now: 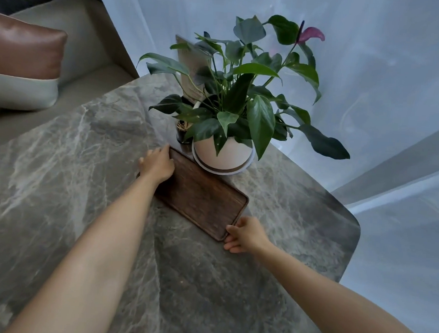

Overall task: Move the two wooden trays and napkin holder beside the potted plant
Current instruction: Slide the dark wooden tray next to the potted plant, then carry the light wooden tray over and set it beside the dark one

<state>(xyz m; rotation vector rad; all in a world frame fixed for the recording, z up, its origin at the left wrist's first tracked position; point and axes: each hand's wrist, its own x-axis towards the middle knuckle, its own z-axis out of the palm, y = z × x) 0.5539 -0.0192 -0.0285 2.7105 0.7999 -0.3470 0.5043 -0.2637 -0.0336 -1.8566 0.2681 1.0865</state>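
The right hand (246, 234) grips the near corner of a wooden tray (204, 198), and the left hand (157, 164) clasps its far end. The tray lies on the worktop (61, 158) touching the potted plant (224, 151). Second tray and napkin holder unseen, probably left.

One dark wooden tray (202, 198) lies on the one grey marbled worktop (61, 158); whether a second tray sits beneath it cannot be told. Two bare hands are in view, the left hand (157, 164) and the right hand (244, 234), each at one end of the tray. One potted plant (238, 103) stands in one pale round pot (224, 154), bearing one purple flower (312, 35). One small dark holder of sticks (183, 131) and one upright card (193, 65) stand beside the pot. Two cushions show: one brown cushion (26, 49) and one pale cushion (21, 93).
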